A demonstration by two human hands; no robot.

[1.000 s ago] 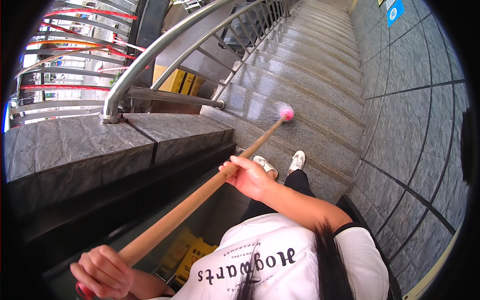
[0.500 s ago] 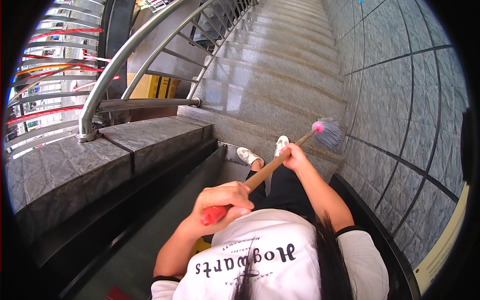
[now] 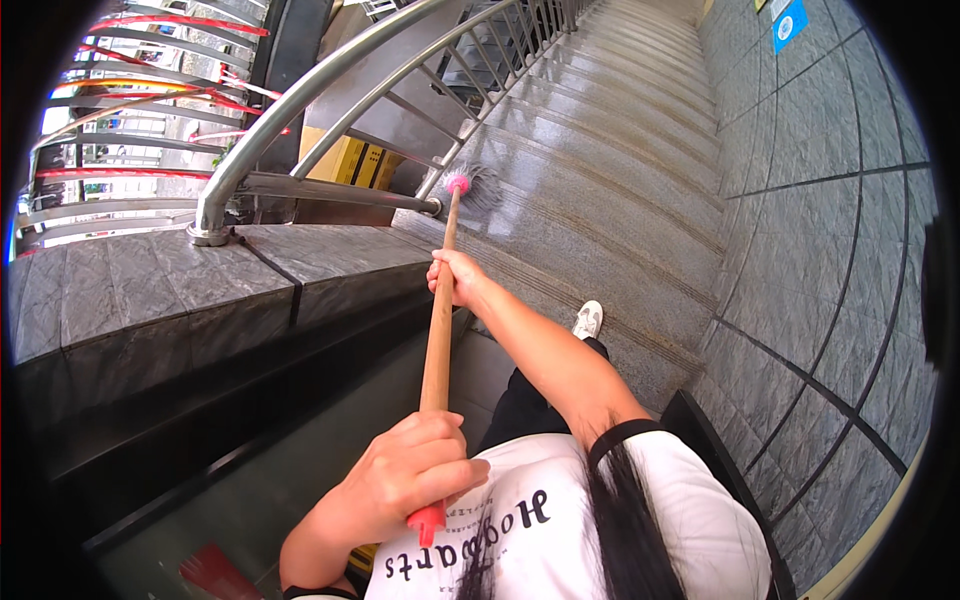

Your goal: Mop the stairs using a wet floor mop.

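A mop with a long wooden handle (image 3: 437, 350) stretches away from me, held in both hands. My left hand (image 3: 415, 462) is wrapped round the handle near its red end cap (image 3: 427, 520), close to my white shirt. Farther along, my right hand (image 3: 459, 277) grips the middle of the handle, with that arm reaching across to the left. The grey string mop head (image 3: 480, 190), with its pink collar (image 3: 458, 184), rests on a stone step at the foot of the railing. One white shoe (image 3: 589, 319) shows on a step below it.
Granite stairs (image 3: 600, 170) rise ahead. A steel railing (image 3: 300, 105) and a tiled ledge (image 3: 130, 300) line the left, with yellow boxes (image 3: 352, 160) beyond the bars. Grey tiled wall (image 3: 810, 260) borders the right, bearing a blue sign (image 3: 789, 27).
The mop head has swept from the wall side on the right to the railing on the left. My right arm has swung left with it; one shoe has gone out of sight.
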